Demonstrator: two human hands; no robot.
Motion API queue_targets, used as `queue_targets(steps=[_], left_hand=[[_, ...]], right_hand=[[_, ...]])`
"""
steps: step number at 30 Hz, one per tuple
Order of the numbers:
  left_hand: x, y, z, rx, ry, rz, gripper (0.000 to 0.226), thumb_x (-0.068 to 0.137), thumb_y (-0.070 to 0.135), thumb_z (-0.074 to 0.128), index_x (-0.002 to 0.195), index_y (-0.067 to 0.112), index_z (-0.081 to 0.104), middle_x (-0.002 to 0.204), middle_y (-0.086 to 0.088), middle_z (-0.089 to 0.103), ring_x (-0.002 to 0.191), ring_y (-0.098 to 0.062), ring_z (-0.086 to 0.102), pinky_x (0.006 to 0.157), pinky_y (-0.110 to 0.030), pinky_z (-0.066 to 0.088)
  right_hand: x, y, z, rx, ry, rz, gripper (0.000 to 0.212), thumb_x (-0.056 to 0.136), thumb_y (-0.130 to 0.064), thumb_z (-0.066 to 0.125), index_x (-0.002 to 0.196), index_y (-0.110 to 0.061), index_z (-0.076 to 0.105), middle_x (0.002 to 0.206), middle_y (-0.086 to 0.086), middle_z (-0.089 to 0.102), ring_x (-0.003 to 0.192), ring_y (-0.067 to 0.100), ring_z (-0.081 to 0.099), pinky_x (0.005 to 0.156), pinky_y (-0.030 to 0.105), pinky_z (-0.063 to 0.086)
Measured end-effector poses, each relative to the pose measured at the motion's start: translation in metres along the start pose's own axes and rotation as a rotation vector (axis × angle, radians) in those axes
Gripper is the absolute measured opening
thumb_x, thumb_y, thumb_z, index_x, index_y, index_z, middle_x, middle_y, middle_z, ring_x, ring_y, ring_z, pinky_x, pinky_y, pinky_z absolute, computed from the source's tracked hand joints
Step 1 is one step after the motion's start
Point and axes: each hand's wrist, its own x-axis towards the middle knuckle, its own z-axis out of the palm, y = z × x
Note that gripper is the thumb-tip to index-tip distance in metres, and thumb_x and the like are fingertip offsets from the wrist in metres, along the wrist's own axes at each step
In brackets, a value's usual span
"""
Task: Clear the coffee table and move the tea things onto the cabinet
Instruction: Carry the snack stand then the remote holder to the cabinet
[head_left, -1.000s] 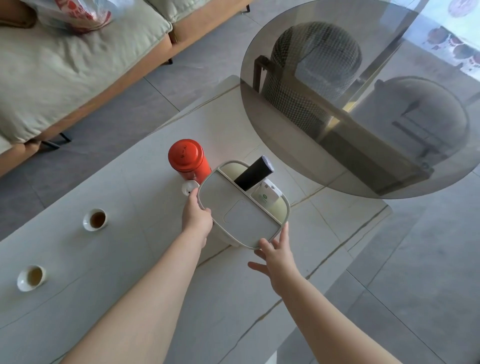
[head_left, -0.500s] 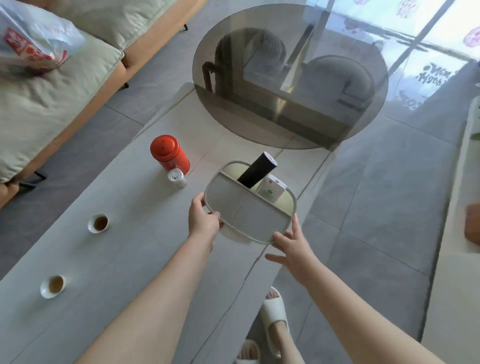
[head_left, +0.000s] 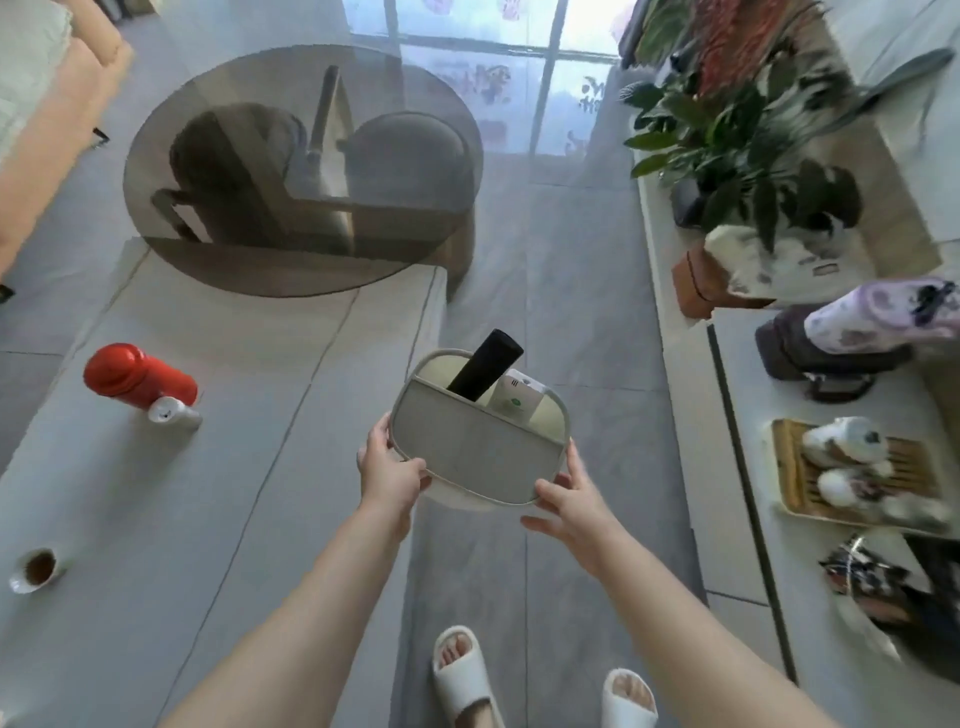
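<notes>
I hold a beige storage caddy (head_left: 478, 457) in the air past the right edge of the coffee table (head_left: 208, 467). My left hand (head_left: 387, 470) grips its left rim and my right hand (head_left: 569, 501) grips its lower right rim. A black cylinder (head_left: 483, 366) and a small white box (head_left: 517, 400) stick out of its back pocket. On the table stand a red tea tin (head_left: 137, 376), a small white cup (head_left: 171, 413) beside it, and a teacup with tea (head_left: 36, 569) at the left edge. The cabinet (head_left: 753, 519) runs along the right.
A bamboo tea tray (head_left: 795, 483) with white tea ware sits on the cabinet, with a potted plant (head_left: 743, 135), a brown bag (head_left: 701, 280) and dark objects (head_left: 883, 582) around it. A round smoked-glass table (head_left: 306, 171) overlaps the coffee table's far end. My slippered feet (head_left: 462, 670) stand on the grey floor.
Both hands have lifted the caddy off the coffee table and carried it right, over the floor. My view has swung right, bringing the cabinet into sight.
</notes>
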Motion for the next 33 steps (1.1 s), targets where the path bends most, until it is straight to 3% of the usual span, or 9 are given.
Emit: queue_targets(steps=[4, 7, 10, 12, 15, 22, 25, 28, 33], left_hand=[[-0.028, -0.013, 0.059, 0.155, -0.114, 0.05, 0.074, 0.082, -0.012, 0.053, 0.142, 0.026, 0.034, 0.138, -0.011, 0.036, 0.116, -0.032, 0.052, 0.093, -0.044, 0.052], [-0.051, -0.024, 0.101, 0.274, -0.168, 0.084, 0.074, 0.082, -0.009, 0.058, 0.142, 0.027, 0.034, 0.138, -0.011, 0.037, 0.119, -0.025, 0.048, 0.102, -0.048, 0.045], [-0.079, -0.037, 0.139, 0.337, -0.197, 0.121, 0.072, 0.081, -0.01, 0.059, 0.141, 0.024, 0.036, 0.141, -0.008, 0.034, 0.12, -0.023, 0.046, 0.104, -0.043, 0.043], [-0.1, -0.049, 0.163, 0.31, -0.264, 0.119, 0.072, 0.081, -0.014, 0.056, 0.141, 0.019, 0.034, 0.141, -0.003, 0.036, 0.12, -0.02, 0.046, 0.102, -0.039, 0.044], [-0.133, -0.072, 0.202, 0.295, -0.327, 0.108, 0.072, 0.08, -0.019, 0.053, 0.141, 0.013, 0.031, 0.126, 0.003, 0.04, 0.112, -0.018, 0.049, 0.091, -0.031, 0.047], [-0.211, -0.135, 0.278, 0.454, -0.385, 0.101, 0.063, 0.078, -0.018, 0.059, 0.128, 0.012, 0.037, 0.106, 0.007, 0.047, 0.093, -0.016, 0.054, 0.08, -0.029, 0.047], [-0.251, -0.164, 0.305, 0.529, -0.408, 0.092, 0.063, 0.076, -0.015, 0.061, 0.126, 0.016, 0.038, 0.12, 0.0, 0.046, 0.1, -0.021, 0.055, 0.086, -0.035, 0.05], [-0.288, -0.19, 0.334, 0.619, -0.451, 0.105, 0.082, 0.072, -0.014, 0.063, 0.14, 0.02, 0.035, 0.131, -0.004, 0.037, 0.111, -0.022, 0.048, 0.096, -0.042, 0.049], [-0.336, -0.234, 0.385, 0.761, -0.521, 0.071, 0.083, 0.073, -0.011, 0.06, 0.142, 0.025, 0.033, 0.132, -0.008, 0.033, 0.105, -0.022, 0.045, 0.093, -0.044, 0.052]], right_hand=[[-0.022, 0.019, -0.063, 0.109, 0.09, -0.006, 0.074, 0.094, 0.0, 0.044, 0.143, -0.044, 0.012, 0.118, 0.003, 0.053, 0.099, 0.026, 0.058, 0.073, 0.038, 0.053], [-0.038, 0.036, -0.11, 0.186, 0.164, -0.021, 0.071, 0.093, 0.0, 0.044, 0.142, -0.044, 0.017, 0.109, -0.003, 0.057, 0.098, 0.024, 0.06, 0.074, 0.039, 0.055], [-0.057, 0.052, -0.155, 0.248, 0.212, -0.024, 0.07, 0.094, -0.001, 0.045, 0.142, -0.045, 0.018, 0.114, -0.001, 0.056, 0.101, 0.024, 0.06, 0.074, 0.04, 0.057], [-0.069, 0.064, -0.185, 0.279, 0.234, -0.017, 0.069, 0.094, -0.002, 0.045, 0.143, -0.043, 0.019, 0.126, 0.004, 0.052, 0.11, 0.029, 0.056, 0.074, 0.04, 0.057], [-0.088, 0.087, -0.232, 0.316, 0.266, -0.013, 0.069, 0.094, -0.002, 0.045, 0.143, -0.044, 0.02, 0.135, 0.007, 0.046, 0.118, 0.032, 0.052, 0.07, 0.04, 0.057], [-0.14, 0.15, -0.338, 0.4, 0.328, -0.021, 0.071, 0.093, -0.001, 0.044, 0.142, -0.047, 0.019, 0.136, 0.005, 0.047, 0.112, 0.029, 0.056, 0.064, 0.036, 0.056], [-0.173, 0.177, -0.382, 0.417, 0.338, -0.001, 0.073, 0.093, -0.002, 0.044, 0.141, -0.05, 0.018, 0.135, 0.003, 0.048, 0.109, 0.027, 0.059, 0.064, 0.036, 0.057], [-0.203, 0.2, -0.427, 0.424, 0.364, 0.018, 0.074, 0.092, -0.001, 0.044, 0.143, -0.046, 0.014, 0.136, 0.001, 0.046, 0.11, 0.027, 0.057, 0.065, 0.037, 0.058], [-0.24, 0.228, -0.503, 0.369, 0.39, 0.06, 0.071, 0.092, 0.0, 0.042, 0.143, -0.044, 0.018, 0.116, -0.006, 0.053, 0.105, 0.029, 0.058, 0.071, 0.042, 0.057]])
